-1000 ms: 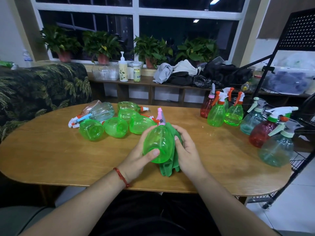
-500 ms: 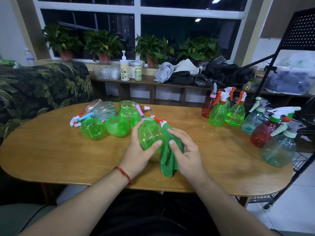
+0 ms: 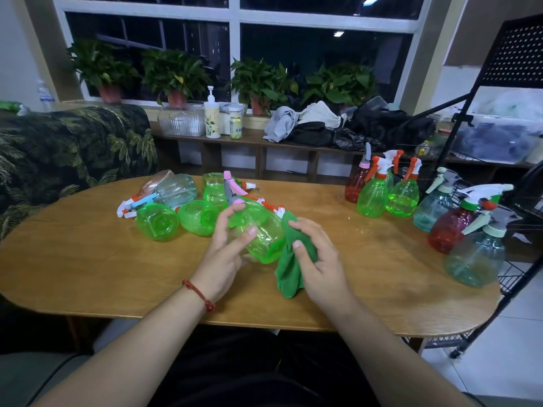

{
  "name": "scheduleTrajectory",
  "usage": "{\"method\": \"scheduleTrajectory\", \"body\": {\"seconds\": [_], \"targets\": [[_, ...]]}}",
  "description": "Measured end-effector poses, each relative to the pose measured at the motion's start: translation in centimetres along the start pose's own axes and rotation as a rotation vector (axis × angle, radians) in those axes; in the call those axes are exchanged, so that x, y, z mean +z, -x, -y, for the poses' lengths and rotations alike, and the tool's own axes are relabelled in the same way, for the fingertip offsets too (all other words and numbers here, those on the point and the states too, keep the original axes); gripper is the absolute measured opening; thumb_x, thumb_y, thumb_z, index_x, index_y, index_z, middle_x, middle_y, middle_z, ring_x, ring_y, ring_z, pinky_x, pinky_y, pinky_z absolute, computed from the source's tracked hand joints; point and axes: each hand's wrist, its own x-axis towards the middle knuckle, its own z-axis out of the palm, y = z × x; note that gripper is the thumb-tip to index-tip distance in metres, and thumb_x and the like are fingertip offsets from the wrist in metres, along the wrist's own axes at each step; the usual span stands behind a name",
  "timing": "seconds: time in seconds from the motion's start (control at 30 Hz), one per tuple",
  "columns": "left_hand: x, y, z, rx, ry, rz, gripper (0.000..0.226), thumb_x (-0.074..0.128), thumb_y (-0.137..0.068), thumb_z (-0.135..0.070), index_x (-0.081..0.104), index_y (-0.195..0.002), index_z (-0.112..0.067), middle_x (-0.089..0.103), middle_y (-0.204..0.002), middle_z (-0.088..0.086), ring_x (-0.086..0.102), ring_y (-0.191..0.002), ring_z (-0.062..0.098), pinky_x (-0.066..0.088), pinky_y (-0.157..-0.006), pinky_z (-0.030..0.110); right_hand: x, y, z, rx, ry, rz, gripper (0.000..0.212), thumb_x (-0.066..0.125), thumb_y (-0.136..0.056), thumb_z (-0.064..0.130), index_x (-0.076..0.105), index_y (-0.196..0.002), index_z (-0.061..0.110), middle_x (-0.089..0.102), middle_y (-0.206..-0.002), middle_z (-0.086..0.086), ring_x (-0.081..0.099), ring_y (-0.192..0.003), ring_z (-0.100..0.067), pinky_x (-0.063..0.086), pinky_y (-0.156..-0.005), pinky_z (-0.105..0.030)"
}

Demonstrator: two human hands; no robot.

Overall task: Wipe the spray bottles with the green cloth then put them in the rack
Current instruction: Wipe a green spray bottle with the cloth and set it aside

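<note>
Bottle (image 3: 261,230) is tipping flatter than before: we are gripping and turning it with our left hand (image 3: 226,254), our right hand (image 3: 320,265) beside it clutching the green cloth (image 3: 289,268), probably wiping a fresh side.

Seen from the bottle (image 3: 261,235) at the middle of the table (image 3: 88,259): the left hand (image 3: 224,259) is at 8 o'clock, the cloth (image 3: 289,273) and the right hand (image 3: 321,267) at 4 o'clock. The lying bottles (image 3: 179,210) are at 10 o'clock, the standing bottles (image 3: 373,198) at 2 o'clock and the rack (image 3: 512,274) at 3 o'clock.
</note>
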Motion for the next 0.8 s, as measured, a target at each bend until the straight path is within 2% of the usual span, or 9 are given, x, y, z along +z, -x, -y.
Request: {"method": "scheduleTrajectory", "body": {"seconds": [0.13, 0.23, 0.3, 0.4, 0.53, 0.6, 0.67, 0.73, 0.8], "targets": [[0.0, -0.2, -0.8, -0.038, -0.048, 0.048, 0.057, 0.077, -0.093, -0.020, 0.054, -0.141, -0.041, 0.070, -0.128, 0.014, 0.073, -0.101, 0.022, 0.060, -0.072, 0.041, -0.7, -0.1, 0.0, -0.413, 0.270, 0.195, 0.037, 0.060, -0.098, -0.011, 0.074, -0.128, 0.007, 0.060, -0.147, -0.009, 0.056, -0.140, -0.030, 0.045, -0.117, -0.044], [0.3, -0.5, -1.1, -0.036, -0.054, 0.037, 0.060, 0.070, -0.088, -0.017, 0.058, -0.140, -0.045, 0.071, -0.128, 0.018, 0.070, -0.100, 0.024, 0.057, -0.081, 0.045, -0.6, -0.1, 0.2, -0.464, 0.273, 0.233, 0.036, 0.060, -0.100, -0.010, 0.074, -0.128, 0.007, 0.061, -0.147, -0.009, 0.054, -0.142, -0.033, 0.044, -0.118, -0.045], [0.7, -0.5, -1.1, 0.006, -0.013, -0.001, 0.059, 0.069, -0.085, -0.016, 0.058, -0.138, -0.038, 0.069, -0.128, 0.019, 0.068, -0.102, 0.028, 0.056, -0.083, 0.048, -0.1, 0.1, 0.5, -0.301, 0.159, 0.113, 0.036, 0.059, -0.102, -0.006, 0.073, -0.131, 0.011, 0.061, -0.148, -0.004, 0.055, -0.141, -0.027, 0.044, -0.119, -0.044], [1.5, -0.3, -1.1, 0.095, 0.072, -0.019, 0.057, 0.071, -0.086, -0.012, 0.055, -0.137, -0.032, 0.071, -0.121, 0.005, 0.069, -0.102, 0.023, 0.060, -0.077, 0.042, 0.9, -0.3, 1.7, 0.201, -0.242, -0.075, 0.039, 0.054, -0.108, 0.000, 0.068, -0.136, 0.024, 0.067, -0.142, 0.003, 0.060, -0.136, -0.020, 0.044, -0.120, -0.051], [2.4, 0.0, -1.2, 0.355, -0.158, -0.018, 0.064, 0.073, -0.088, -0.003, 0.045, -0.143, -0.020, 0.065, -0.129, -0.011, 0.066, -0.115, 0.019, 0.055, -0.101, 0.039, 1.1, -1.3, 3.4, 0.723, -0.846, -0.118, 0.036, 0.048, -0.111, 0.007, 0.065, -0.141, 0.017, 0.072, -0.136, -0.016, 0.064, -0.131, -0.042, 0.047, -0.116, -0.060], [2.4, 0.2, -1.3, 0.418, -0.286, 0.041, 0.066, 0.074, -0.089, -0.001, 0.042, -0.144, -0.019, 0.063, -0.134, -0.008, 0.066, -0.122, 0.021, 0.052, -0.106, 0.037, 0.9, -1.4, 4.2, 0.871, -0.950, -0.027, 0.035, 0.049, -0.110, 0.014, 0.066, -0.141, 0.015, 0.072, -0.134, -0.021, 0.067, -0.127, -0.042, 0.051, -0.112, -0.059], [2.1, 0.2, -1.2, 0.522, -0.461, 0.071, 0.066, 0.075, -0.089, -0.010, 0.044, -0.144, -0.029, 0.058, -0.139, 0.006, 0.060, -0.131, 0.025, 0.049, -0.112, 0.042, 0.7, -1.3, 4.4, 0.957, -0.976, 0.056, 0.038, 0.052, -0.106, 0.019, 0.067, -0.140, 0.010, 0.070, -0.136, -0.023, 0.067, -0.128, -0.042, 0.050, -0.113, -0.059], [1.0, -0.1, -1.0, 0.652, -0.682, 0.038, 0.064, 0.074, -0.086, -0.022, 0.045, -0.143, -0.035, 0.052, -0.137, 0.010, 0.050, -0.136, 0.013, 0.040, -0.118, 0.032, 0.7, -1.2, 4.3, 0.977, -0.971, 0.090, 0.040, 0.054, -0.103, 0.017, 0.068, -0.139, 0.006, 0.068, -0.138, -0.026, 0.067, -0.124, -0.041, 0.049, -0.114, -0.059], [0.2, -0.1, -1.2, 0.668, -0.765, 0.003, 0.063, 0.072, -0.085, -0.027, 0.047, -0.143, -0.034, 0.051, -0.137, 0.006, 0.045, -0.136, 0.006, 0.035, -0.117, 0.023, 0.7, -1.1, 4.1, 0.979, -0.994, 0.098, 0.039, 0.047, -0.106, 0.013, 0.069, -0.138, 0.007, 0.069, -0.136, -0.025, 0.070, -0.118, -0.039, 0.052, -0.111, -0.057]]}}
